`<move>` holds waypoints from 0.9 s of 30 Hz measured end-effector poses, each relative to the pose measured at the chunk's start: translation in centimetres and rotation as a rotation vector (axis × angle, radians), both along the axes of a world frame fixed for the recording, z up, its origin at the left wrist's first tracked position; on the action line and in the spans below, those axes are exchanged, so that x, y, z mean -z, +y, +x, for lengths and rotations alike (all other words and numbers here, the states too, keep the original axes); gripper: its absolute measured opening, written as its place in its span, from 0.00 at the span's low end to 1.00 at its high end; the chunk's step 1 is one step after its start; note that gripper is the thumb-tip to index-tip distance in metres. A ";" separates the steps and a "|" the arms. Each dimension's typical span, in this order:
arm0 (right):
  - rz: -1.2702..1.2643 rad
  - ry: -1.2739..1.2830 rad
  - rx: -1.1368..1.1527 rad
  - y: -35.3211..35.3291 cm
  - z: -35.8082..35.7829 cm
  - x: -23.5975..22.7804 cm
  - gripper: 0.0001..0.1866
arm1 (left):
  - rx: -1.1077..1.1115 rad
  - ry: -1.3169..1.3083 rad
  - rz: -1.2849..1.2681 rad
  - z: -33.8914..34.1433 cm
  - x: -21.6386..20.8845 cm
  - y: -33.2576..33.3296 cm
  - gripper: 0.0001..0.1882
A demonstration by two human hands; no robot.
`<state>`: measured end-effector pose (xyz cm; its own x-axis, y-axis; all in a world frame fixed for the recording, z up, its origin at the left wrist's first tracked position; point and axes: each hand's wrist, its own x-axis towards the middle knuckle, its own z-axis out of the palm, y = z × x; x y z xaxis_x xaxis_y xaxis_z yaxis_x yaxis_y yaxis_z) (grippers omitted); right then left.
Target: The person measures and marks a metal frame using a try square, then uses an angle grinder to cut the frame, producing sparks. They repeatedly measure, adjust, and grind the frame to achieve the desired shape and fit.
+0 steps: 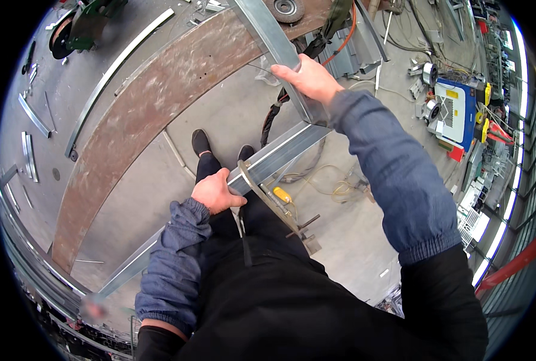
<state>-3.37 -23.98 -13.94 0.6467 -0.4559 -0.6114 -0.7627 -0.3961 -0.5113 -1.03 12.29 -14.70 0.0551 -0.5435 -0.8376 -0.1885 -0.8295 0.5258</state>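
Two galvanized steel bars meet at a corner in front of me. My right hand is wrapped round the upper steel bar, just above the corner. The lower steel bar slopes down left across my legs. My left hand grips it, thumb on top, close beside a metal clamp. This clamp sits across the bar, and its T-shaped screw handle points away to the right. A thin piece with a dark end hangs below my left hand; its kind I cannot make out.
A long rusty steel plate runs beyond the bars, with a round abrasive disc on it. Cables and a yellow fitting lie near my feet. At right stands a blue-and-white machine. Loose metal offcuts litter the left floor.
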 end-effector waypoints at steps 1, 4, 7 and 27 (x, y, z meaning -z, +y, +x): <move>-0.008 -0.027 0.023 0.7 0.4 0.4 0.56 | -0.020 -0.002 0.003 0.0 -0.1 0.1 0.36; -0.169 -0.056 0.039 1.9 0.5 0.8 0.57 | -0.050 0.003 0.017 -0.2 -0.4 -0.1 0.34; -0.156 -0.015 0.022 1.6 0.9 0.9 0.55 | -0.080 -0.021 0.048 -0.4 -0.7 -0.3 0.33; -0.206 0.013 0.025 2.2 1.0 0.3 0.48 | -0.130 -0.053 0.080 -1.1 -1.5 -0.9 0.29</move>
